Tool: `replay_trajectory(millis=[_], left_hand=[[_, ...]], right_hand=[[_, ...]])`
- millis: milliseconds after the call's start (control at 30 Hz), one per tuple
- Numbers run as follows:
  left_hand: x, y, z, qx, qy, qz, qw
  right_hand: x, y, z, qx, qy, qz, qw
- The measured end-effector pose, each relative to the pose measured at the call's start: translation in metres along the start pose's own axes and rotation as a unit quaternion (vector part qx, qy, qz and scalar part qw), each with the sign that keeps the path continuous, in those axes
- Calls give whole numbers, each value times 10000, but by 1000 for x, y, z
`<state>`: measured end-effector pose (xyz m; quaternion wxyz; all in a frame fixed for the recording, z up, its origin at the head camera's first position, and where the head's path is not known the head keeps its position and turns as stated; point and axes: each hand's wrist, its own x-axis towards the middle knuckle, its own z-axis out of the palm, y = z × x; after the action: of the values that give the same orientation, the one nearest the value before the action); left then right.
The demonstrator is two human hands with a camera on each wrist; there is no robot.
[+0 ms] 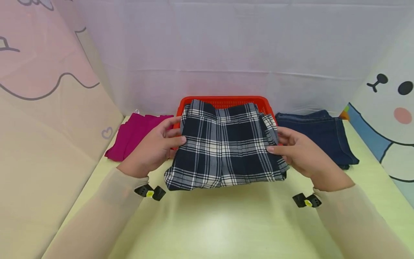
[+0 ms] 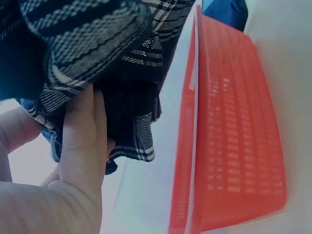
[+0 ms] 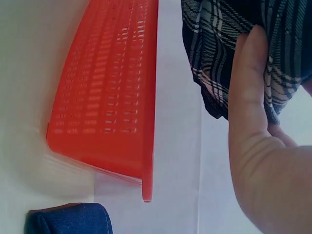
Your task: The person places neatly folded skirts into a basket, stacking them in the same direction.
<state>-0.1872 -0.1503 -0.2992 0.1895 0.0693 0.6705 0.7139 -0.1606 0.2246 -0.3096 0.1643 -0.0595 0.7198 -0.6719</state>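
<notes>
A folded plaid garment (image 1: 223,147) in dark navy, white and grey is held up between the two hands in the head view. At its left side the left hand (image 1: 153,145) grips it, thumb on the front face and fingers behind. The right hand (image 1: 302,154) pinches the opposite side the same way. Behind and partly hidden by the cloth stands a red plastic basket (image 1: 226,99). Both wrist views show folds of the garment (image 2: 97,48) bunched at the fingers, with the perforated basket wall (image 3: 105,87) apart from it.
Magenta cloth (image 1: 139,133) lies folded left of the basket on the pale yellow-green table (image 1: 213,223). Folded dark blue denim (image 1: 320,135) lies to its right. A white curtain (image 1: 226,46) hangs behind, and printed cloth walls (image 1: 42,144) close off both sides.
</notes>
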Motion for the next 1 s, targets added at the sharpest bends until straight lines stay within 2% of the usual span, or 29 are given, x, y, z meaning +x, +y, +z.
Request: replay_trajectory(millis=[100, 267, 467, 800, 900, 1000], left_hand=[[13, 5, -3, -56, 59, -77, 9999], [38, 9, -7, -10, 250, -68, 9997], [64, 15, -12, 147, 505, -75, 9986], [95, 33, -11, 175, 702, -234, 9971], [101, 34, -10, 107, 745, -301, 9967], [108, 29, -9, 238, 904, -404, 9948]], right_hand=[[12, -3, -3, 30, 109, -2, 9999], [30, -9, -11, -358, 484, 305, 9977], [54, -13, -18, -476, 446, 379, 9972], [88, -20, -23, -443, 707, 446, 9955], [93, -19, -23, -654, 889, 518, 9925], [98, -15, -20, -867, 968, 635, 9895]])
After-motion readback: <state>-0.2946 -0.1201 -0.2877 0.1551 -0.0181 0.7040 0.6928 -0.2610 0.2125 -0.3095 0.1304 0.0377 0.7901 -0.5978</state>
